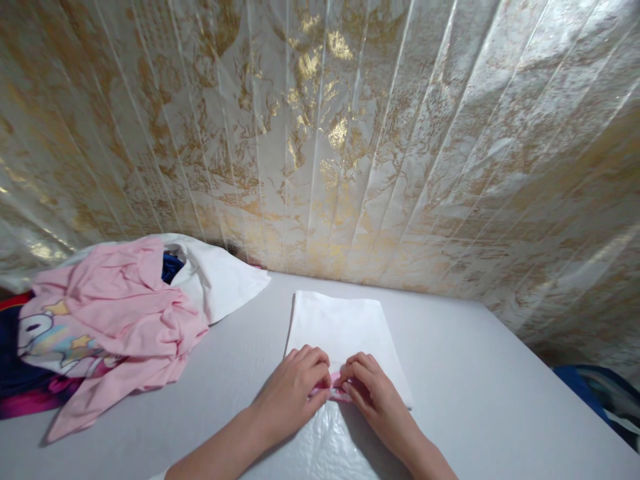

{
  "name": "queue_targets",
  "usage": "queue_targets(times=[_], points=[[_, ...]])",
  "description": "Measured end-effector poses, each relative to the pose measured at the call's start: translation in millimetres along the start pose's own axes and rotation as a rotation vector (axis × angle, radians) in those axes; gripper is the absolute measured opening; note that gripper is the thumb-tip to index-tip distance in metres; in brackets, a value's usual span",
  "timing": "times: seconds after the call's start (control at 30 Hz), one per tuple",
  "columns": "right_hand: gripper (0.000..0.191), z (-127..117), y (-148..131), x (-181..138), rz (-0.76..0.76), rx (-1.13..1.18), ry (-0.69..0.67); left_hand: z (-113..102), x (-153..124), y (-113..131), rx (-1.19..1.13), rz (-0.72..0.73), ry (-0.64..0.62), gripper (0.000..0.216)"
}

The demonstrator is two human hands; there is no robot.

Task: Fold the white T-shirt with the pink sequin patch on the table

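Folded white cloth (pixel 345 327); probably light, soft; best held along near edge, where left hand (pixel 299 383) and right hand (pixel 373 390) pinch pink fabric (pixel 340 394).

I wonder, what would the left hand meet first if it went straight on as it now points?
Probably the right hand, across a small pink patch at the near edge of the white cloth; depth is hard to judge.

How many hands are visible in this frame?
2: the left hand and the right hand, both at the near edge of the folded white cloth. No other hand shows.
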State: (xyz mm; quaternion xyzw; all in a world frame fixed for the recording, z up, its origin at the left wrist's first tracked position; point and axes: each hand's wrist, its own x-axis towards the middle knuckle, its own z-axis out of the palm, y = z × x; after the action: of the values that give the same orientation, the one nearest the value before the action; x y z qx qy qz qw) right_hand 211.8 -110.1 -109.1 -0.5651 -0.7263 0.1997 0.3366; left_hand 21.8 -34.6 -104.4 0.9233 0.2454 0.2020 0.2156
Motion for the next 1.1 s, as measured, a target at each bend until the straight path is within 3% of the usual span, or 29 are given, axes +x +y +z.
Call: queue_targets(times=[0.1,0.27,0.63,0.83,1.1], points=[[0.014,-8.7,-1.4,-5.2,-0.01,-0.012,-0.046,0.6,0.7,0.4,0.006,0.004,0.015,0.011],[0.028,-7.8,-1.2,-11.3,-0.045,-0.109,-0.062,1.2,2.1,1.2,0.021,0.005,0.02,0.011],[0.014,2.7,-1.1,-8.1,-0.116,-0.325,0.004,1.1,4.6,4.4,0.049,-0.003,0.013,0.012],[0.014,3.5,3.4,-7.3,-0.106,-0.27,0.018,-0.1,4.2,8.9,0.048,-0.014,-0.005,0.014],[0.012,0.1,9.0,-8.9,-0.006,-0.02,0.056,13.9,19.4,17.8,0.012,0.018,-0.023,0.018]])
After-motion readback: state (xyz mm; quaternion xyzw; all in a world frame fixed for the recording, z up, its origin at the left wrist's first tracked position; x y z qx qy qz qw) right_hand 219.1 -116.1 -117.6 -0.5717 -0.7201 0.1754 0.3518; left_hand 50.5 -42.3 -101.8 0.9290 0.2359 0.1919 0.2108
